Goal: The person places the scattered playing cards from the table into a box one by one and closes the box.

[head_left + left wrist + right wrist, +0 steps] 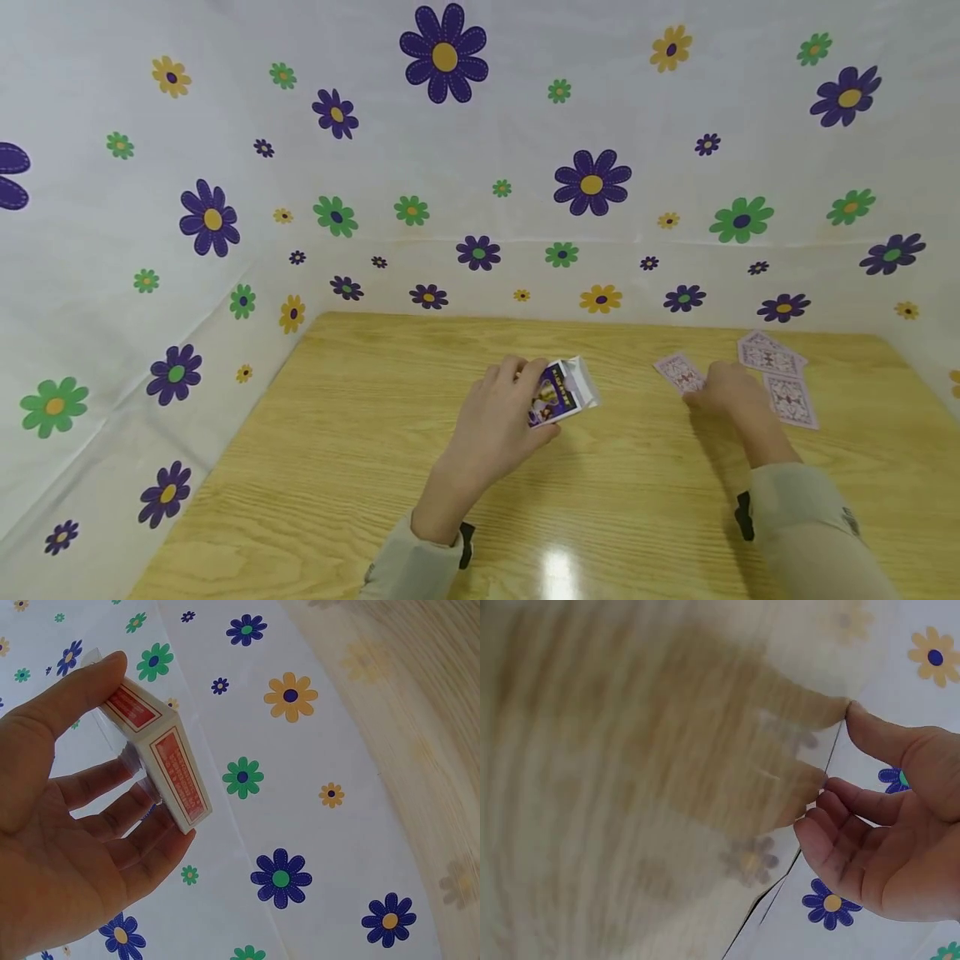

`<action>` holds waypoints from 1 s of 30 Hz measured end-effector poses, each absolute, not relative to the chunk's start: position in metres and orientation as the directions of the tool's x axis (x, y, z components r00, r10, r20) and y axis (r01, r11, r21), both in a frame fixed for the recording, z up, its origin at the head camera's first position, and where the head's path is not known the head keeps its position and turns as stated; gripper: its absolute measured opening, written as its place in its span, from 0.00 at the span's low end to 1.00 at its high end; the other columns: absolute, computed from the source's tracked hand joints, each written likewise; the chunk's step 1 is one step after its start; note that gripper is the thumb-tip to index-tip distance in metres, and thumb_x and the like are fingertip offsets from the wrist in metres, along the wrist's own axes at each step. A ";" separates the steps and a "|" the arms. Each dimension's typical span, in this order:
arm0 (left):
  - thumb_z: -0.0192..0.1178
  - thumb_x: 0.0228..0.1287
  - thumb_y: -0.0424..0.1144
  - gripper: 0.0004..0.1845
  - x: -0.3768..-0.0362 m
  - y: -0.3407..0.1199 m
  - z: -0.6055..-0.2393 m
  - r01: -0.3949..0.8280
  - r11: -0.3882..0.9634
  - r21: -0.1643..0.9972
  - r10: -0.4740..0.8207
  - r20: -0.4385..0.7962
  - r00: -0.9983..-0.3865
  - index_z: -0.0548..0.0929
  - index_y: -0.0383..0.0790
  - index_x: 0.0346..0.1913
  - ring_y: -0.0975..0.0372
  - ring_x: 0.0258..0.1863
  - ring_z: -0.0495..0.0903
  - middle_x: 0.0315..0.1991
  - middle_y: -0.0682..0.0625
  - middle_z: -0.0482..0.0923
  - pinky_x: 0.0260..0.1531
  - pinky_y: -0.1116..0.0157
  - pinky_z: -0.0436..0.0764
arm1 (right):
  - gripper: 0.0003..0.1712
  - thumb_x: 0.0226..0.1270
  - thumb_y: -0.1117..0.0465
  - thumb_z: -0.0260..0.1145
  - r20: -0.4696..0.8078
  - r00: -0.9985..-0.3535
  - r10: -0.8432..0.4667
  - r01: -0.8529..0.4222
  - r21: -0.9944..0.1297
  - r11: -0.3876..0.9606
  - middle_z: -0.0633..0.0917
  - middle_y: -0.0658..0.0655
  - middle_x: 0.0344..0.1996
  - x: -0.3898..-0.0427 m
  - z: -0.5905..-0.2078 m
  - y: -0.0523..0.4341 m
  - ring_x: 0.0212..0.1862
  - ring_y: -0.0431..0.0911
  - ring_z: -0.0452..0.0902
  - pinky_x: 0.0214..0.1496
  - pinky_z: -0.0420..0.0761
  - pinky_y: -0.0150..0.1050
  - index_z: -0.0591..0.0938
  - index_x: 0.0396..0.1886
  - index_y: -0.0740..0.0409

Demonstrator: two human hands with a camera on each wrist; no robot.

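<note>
Left hand grip: the left hand (501, 421) clasps a card box (561, 392), thumb on one broad face and fingers (112, 787) curled against the other, as the left wrist view shows.
Card box: held above the table (375, 467), near the middle of the tabletop; one end points away from the person. Its narrow sides (178, 776) carry red panels with small print; the face seen from the head view is purple with a picture. A clear wrapper (585, 379) stands out at the far end.
Right hand grip: the right hand (726, 390) lies low over the table to the right, fingers bent and apparently closing on the edge of a face-down card (678, 372). The right wrist view is blurred, so the contact itself is not certain; there the thumb and fingertips (832, 817) meet a pale card edge.
Loose cards: two more face-down cards, one (768, 354) beyond the hand and one (791, 402) just to its right, overlapping slightly at their corners. All show a pink patterned back.
Separation: the card box and the loose cards are well apart, one hand at each.
Sleeves: beige cuffs (806, 521) cover both forearms, each with a dark strap at the wrist.
Surroundings: light wood-grain table; a white cloth (480, 167) printed with purple, green and yellow flowers rises behind and on the left.
</note>
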State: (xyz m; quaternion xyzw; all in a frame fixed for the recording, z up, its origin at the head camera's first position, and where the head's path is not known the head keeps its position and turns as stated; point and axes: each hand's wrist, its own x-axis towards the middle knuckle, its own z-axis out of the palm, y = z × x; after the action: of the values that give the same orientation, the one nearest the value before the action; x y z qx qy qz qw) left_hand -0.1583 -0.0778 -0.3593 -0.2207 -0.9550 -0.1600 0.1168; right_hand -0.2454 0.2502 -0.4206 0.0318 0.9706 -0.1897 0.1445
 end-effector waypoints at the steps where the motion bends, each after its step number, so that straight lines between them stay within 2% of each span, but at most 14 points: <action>1: 0.76 0.52 0.49 0.40 -0.158 -0.078 -0.360 0.460 0.851 0.254 0.387 0.291 -0.875 0.71 0.44 0.67 0.54 0.49 0.77 0.55 0.45 0.76 0.50 0.56 0.80 | 0.30 0.65 0.52 0.67 -0.308 -0.952 0.003 0.122 -0.370 0.921 0.78 0.66 0.33 -0.246 -0.421 0.252 0.34 0.54 0.72 0.35 0.75 0.45 0.74 0.47 0.80; 5: 0.76 0.52 0.49 0.41 -0.158 -0.076 -0.361 0.466 0.848 0.251 0.394 0.289 -0.873 0.71 0.44 0.68 0.54 0.49 0.77 0.55 0.45 0.75 0.49 0.56 0.80 | 0.34 0.61 0.52 0.70 -0.345 -0.938 -0.027 0.131 -0.426 0.895 0.79 0.69 0.37 -0.245 -0.420 0.259 0.37 0.55 0.73 0.42 0.78 0.50 0.73 0.49 0.82; 7: 0.76 0.52 0.49 0.41 -0.158 -0.076 -0.361 0.468 0.849 0.247 0.395 0.292 -0.871 0.71 0.43 0.68 0.55 0.49 0.77 0.55 0.45 0.75 0.49 0.56 0.80 | 0.38 0.59 0.52 0.72 -0.333 -0.942 -0.042 0.123 -0.458 0.880 0.80 0.68 0.37 -0.244 -0.420 0.263 0.38 0.54 0.74 0.43 0.79 0.49 0.73 0.51 0.84; 12: 0.76 0.52 0.49 0.40 -0.158 -0.075 -0.361 0.475 0.845 0.247 0.399 0.303 -0.866 0.71 0.44 0.67 0.55 0.48 0.77 0.54 0.46 0.75 0.48 0.57 0.80 | 0.34 0.56 0.53 0.75 -0.285 -0.956 -0.072 0.096 -0.533 0.840 0.79 0.63 0.32 -0.242 -0.424 0.267 0.34 0.50 0.71 0.36 0.73 0.39 0.75 0.45 0.82; 16: 0.76 0.52 0.48 0.40 -0.158 -0.076 -0.362 0.472 0.842 0.260 0.397 0.293 -0.870 0.71 0.44 0.67 0.55 0.49 0.77 0.54 0.46 0.76 0.49 0.57 0.80 | 0.33 0.57 0.57 0.75 -0.281 -0.958 -0.058 0.116 -0.564 0.818 0.78 0.65 0.35 -0.239 -0.424 0.262 0.37 0.52 0.73 0.38 0.73 0.40 0.71 0.48 0.79; 19: 0.76 0.52 0.48 0.40 -0.159 -0.076 -0.362 0.463 0.846 0.264 0.390 0.285 -0.876 0.71 0.44 0.67 0.55 0.49 0.77 0.55 0.45 0.76 0.50 0.56 0.80 | 0.30 0.58 0.60 0.73 -0.278 -0.960 -0.040 0.129 -0.563 0.816 0.77 0.67 0.37 -0.238 -0.423 0.255 0.39 0.54 0.73 0.40 0.74 0.42 0.68 0.49 0.76; 23: 0.76 0.52 0.49 0.40 -0.158 -0.076 -0.363 0.461 0.847 0.265 0.391 0.279 -0.877 0.71 0.45 0.68 0.56 0.49 0.77 0.55 0.46 0.75 0.50 0.56 0.80 | 0.24 0.58 0.67 0.68 -0.264 -0.964 -0.041 0.128 -0.590 0.797 0.77 0.68 0.37 -0.239 -0.420 0.248 0.37 0.54 0.74 0.35 0.75 0.40 0.68 0.48 0.74; 26: 0.76 0.52 0.48 0.40 -0.158 -0.076 -0.362 0.466 0.842 0.270 0.396 0.277 -0.876 0.71 0.45 0.68 0.56 0.48 0.77 0.55 0.46 0.75 0.49 0.56 0.80 | 0.19 0.60 0.70 0.64 -0.250 -0.967 -0.056 0.126 -0.655 0.746 0.77 0.68 0.37 -0.239 -0.420 0.247 0.36 0.51 0.74 0.31 0.76 0.38 0.68 0.48 0.74; 30: 0.76 0.53 0.49 0.40 -0.159 -0.076 -0.362 0.466 0.844 0.267 0.396 0.277 -0.875 0.71 0.44 0.68 0.55 0.49 0.77 0.55 0.45 0.76 0.50 0.56 0.80 | 0.19 0.64 0.70 0.60 -0.220 -0.972 -0.083 0.116 -0.757 0.643 0.77 0.68 0.40 -0.234 -0.423 0.250 0.36 0.48 0.77 0.33 0.82 0.37 0.68 0.51 0.77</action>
State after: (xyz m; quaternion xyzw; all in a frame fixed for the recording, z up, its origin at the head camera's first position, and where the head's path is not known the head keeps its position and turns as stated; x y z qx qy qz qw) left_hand -0.1586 -0.0756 -0.3620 -0.2259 -0.9542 -0.1648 0.1060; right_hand -0.2344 0.2497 -0.4228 0.0092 0.8986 -0.4225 0.1181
